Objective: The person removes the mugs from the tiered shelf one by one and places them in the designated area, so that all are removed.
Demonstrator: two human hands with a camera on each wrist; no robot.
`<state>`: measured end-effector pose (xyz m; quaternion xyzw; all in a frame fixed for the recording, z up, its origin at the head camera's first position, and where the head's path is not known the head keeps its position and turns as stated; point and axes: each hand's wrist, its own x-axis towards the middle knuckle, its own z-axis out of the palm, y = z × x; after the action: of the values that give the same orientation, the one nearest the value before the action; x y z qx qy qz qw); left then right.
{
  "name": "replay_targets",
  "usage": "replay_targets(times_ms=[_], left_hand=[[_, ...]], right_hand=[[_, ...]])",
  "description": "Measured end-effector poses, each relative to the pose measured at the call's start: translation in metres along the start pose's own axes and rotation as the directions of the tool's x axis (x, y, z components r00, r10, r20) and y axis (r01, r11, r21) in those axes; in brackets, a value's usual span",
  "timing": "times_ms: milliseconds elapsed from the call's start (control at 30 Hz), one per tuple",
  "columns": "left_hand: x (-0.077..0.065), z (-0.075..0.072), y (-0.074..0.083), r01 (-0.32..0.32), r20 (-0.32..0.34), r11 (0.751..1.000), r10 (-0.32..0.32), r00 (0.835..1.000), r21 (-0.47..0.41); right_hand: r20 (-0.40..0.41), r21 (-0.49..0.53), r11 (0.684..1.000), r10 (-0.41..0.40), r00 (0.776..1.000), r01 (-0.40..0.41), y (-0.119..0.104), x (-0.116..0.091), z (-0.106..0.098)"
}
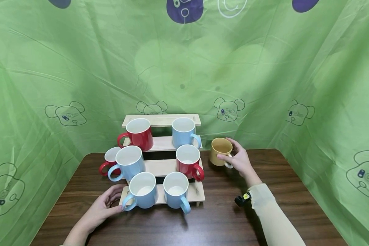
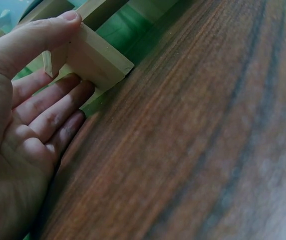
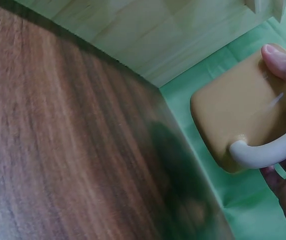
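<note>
A tan mug (image 1: 218, 159) with a white handle (image 3: 268, 152) is at the right of the stepped wooden rack (image 1: 160, 167). My right hand (image 1: 240, 160) grips this mug, thumb on the near side and fingers round the far side. At the rack's lower left corner, my left hand (image 1: 103, 206) holds the front step. The left wrist view shows its thumb (image 2: 57, 30) on the edge and the fingers below, beside the side panel (image 2: 97, 60). Next to that thumb stands a light blue mug (image 1: 144, 191) on the lowest step.
Another blue mug (image 1: 176, 190) shares the lowest step. Above are a blue mug (image 1: 130, 162) and a red mug (image 1: 187, 159), then a red mug (image 1: 141, 135) and a blue mug (image 1: 183, 133). One more red mug (image 1: 111, 160) sits left of the rack. Green cloth (image 1: 255, 75) surrounds the table.
</note>
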<state>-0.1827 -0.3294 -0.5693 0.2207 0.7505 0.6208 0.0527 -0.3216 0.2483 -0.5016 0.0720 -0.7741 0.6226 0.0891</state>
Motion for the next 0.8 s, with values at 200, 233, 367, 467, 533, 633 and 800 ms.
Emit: replay_targets(times_ms=[200, 233, 367, 467, 533, 633, 800], left_hand=[[-0.001, 0.0, -0.001, 0.02, -0.009, 1.0, -0.019, 1.0, 0.007], [-0.001, 0.0, -0.001, 0.021, -0.01, 1.0, -0.021, 1.0, 0.009], [0.0, 0.0, 0.0, 0.025, -0.011, 1.0, -0.025, 1.0, 0.013], [0.0, 0.0, 0.0, 0.028, -0.012, 1.0, -0.028, 1.0, 0.012], [0.0, 0.0, 0.001, 0.021, -0.007, 1.0, -0.021, 1.0, 0.013], [0.001, 0.0, 0.0, 0.017, -0.002, 1.0, -0.017, 1.0, 0.01], [0.0, -0.001, 0.0, 0.025, -0.007, 1.0, -0.025, 1.0, 0.01]], right_hand=[[0.002, -0.026, 0.999, 0.023, 1.0, -0.023, 0.01, -0.001, 0.003], [0.004, -0.036, 0.999, 0.024, 1.0, -0.024, 0.011, -0.001, 0.003], [0.009, -0.054, 0.998, 0.033, 0.999, -0.033, 0.013, -0.001, 0.004], [0.017, -0.052, 0.998, 0.039, 0.999, -0.038, 0.013, -0.001, 0.004], [0.019, -0.046, 0.998, 0.043, 0.999, -0.042, 0.013, -0.001, 0.004], [0.017, -0.044, 0.998, 0.05, 0.999, -0.049, 0.013, -0.001, 0.004], [0.02, -0.05, 0.997, 0.062, 0.998, -0.061, 0.014, 0.001, 0.005]])
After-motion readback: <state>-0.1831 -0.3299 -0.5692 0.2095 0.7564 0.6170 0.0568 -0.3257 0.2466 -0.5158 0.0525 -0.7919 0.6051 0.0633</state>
